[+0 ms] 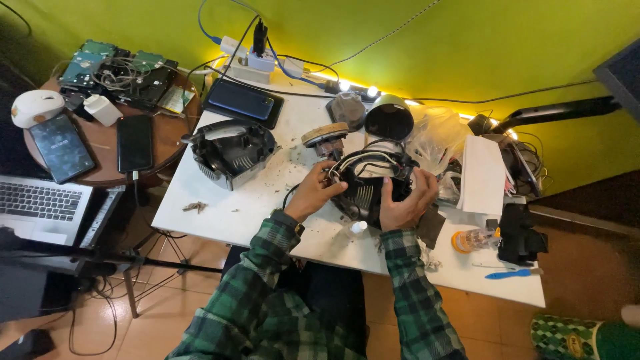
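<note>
A black plastic appliance housing [365, 192] with white and black wires on top lies on the white table [220, 213], dismantled. My left hand [312, 192] grips its left side, fingers among the wires. My right hand [407, 202] clasps its right side. Both arms wear green plaid sleeves. A second black housing shell [232, 152] sits apart to the left. Just beyond the held part stands a round part with a tan top [325, 136].
A desk lamp head [389, 119], a clear plastic bag [437, 137], white paper [483, 175], a blue screwdriver [510, 273] and an orange-capped bottle [470, 240] lie at the right. A power strip [250, 63] and dark tablet [243, 102] sit behind. The round side table [100, 170] holds phones and drives; a laptop [40, 207] is at the left.
</note>
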